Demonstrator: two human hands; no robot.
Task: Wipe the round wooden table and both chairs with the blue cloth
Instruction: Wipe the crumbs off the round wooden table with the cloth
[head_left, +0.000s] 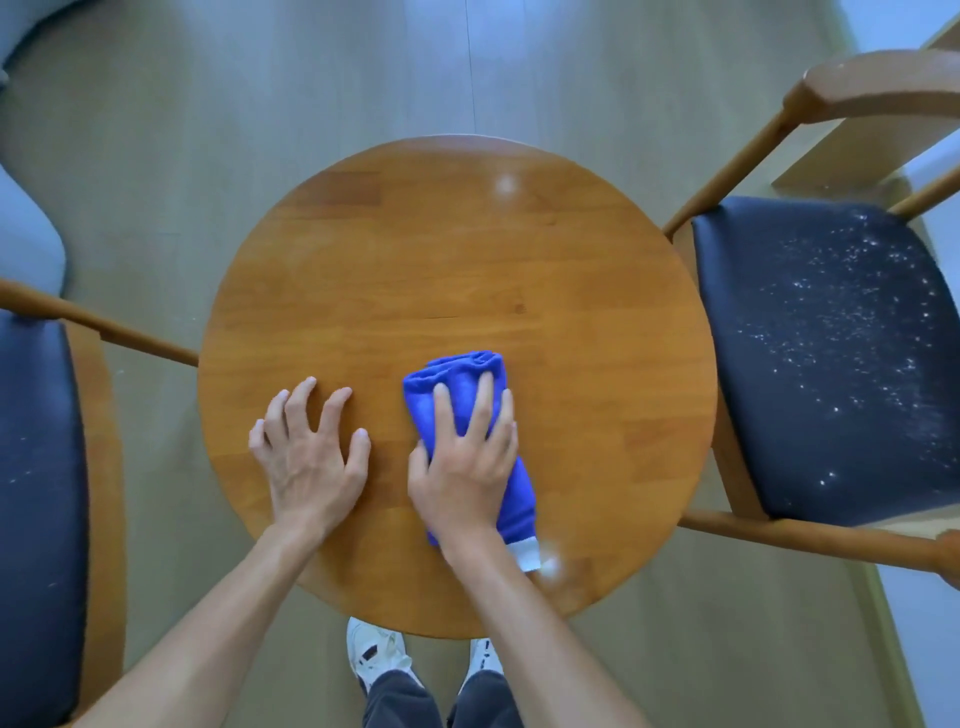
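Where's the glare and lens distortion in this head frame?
Head view: glare spots on the round wooden table at its far edge and near the blue cloth tag; wide-angle bowing bends both chairs outward, right chair most; edges slightly soft.

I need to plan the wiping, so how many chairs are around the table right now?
2. One chair stands right of the round table, its dark seat speckled white. The other chair is at the left, cut off by the frame edge. Any others outside the frame cannot be seen.

One round table (457, 270), two chairs (826, 353) (36, 509), one blue cloth (457, 379), two hands (311, 457) (462, 462), two shoes (374, 654) (485, 657).
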